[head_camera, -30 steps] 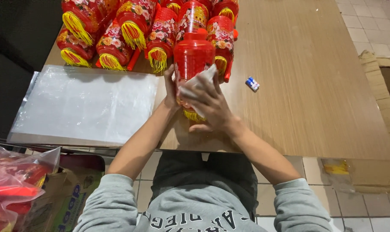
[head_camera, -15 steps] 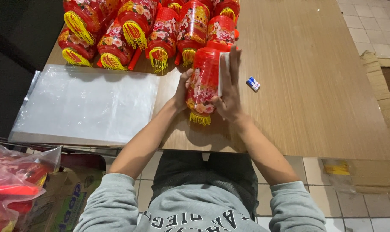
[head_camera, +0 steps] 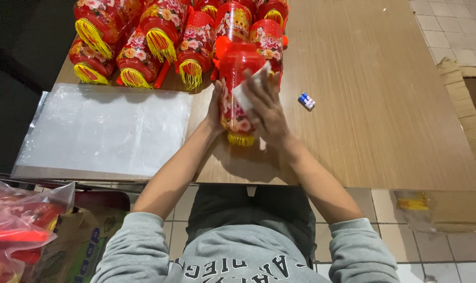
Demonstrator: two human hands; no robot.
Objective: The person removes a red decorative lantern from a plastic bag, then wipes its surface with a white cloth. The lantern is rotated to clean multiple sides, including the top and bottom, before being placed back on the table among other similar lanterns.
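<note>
Both hands grip one red flowered cylindrical lantern (head_camera: 237, 89), right hand (head_camera: 264, 107) pressing a white cloth (head_camera: 247, 90); left hand (head_camera: 215, 107) steadying; finished lanterns (head_camera: 159, 36) piled far

Clear plastic sheets (head_camera: 104, 131), small battery (head_camera: 306, 100), cardboard box (head_camera: 471, 105).

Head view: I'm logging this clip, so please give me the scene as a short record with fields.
Left hand: grips the red lantern's side
Right hand: presses a white cloth on the lantern
Behind: row of red lanterns with yellow tassels
Left on table: clear plastic sheets
Right: small blue-and-white object
</note>
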